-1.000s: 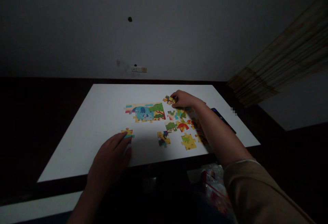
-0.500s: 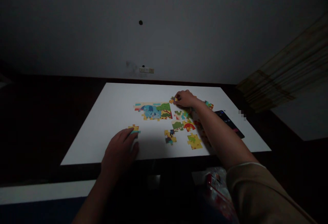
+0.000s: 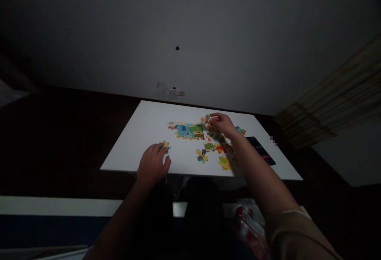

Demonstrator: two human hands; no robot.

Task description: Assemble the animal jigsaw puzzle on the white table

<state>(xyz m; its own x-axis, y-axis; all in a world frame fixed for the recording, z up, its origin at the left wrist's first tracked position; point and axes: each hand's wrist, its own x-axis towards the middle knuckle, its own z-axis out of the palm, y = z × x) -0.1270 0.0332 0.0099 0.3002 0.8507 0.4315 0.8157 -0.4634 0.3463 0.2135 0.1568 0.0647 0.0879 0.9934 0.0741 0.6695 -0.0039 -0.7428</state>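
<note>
My right hand (image 3: 222, 125) pinches a small multicoloured jigsaw piece (image 3: 205, 121) between its fingers, just above the far end of the loose pieces. My left hand (image 3: 153, 164) lies near the table's front edge, its fingertips on a yellow and teal jigsaw piece (image 3: 164, 145). A joined section of puzzle (image 3: 187, 131) with a blue elephant and green trees lies between my hands. Several loose pieces, including a yellow-green one (image 3: 224, 162), lie under and beside my right forearm, which hides some of them.
The pieces lie on a white tabletop (image 3: 139, 149). A black smartphone (image 3: 260, 150) lies near its right edge. A crinkled plastic bag (image 3: 250, 224) sits below the table on the right. A curtain (image 3: 315, 109) hangs at the right, and a wall socket plate (image 3: 177, 92) is on the wall behind.
The view has tilted upward, so the table sits smaller and lower in the frame. My right hand still has the piece, its fingers lifted slightly. My left hand stays at its yellow piece.
</note>
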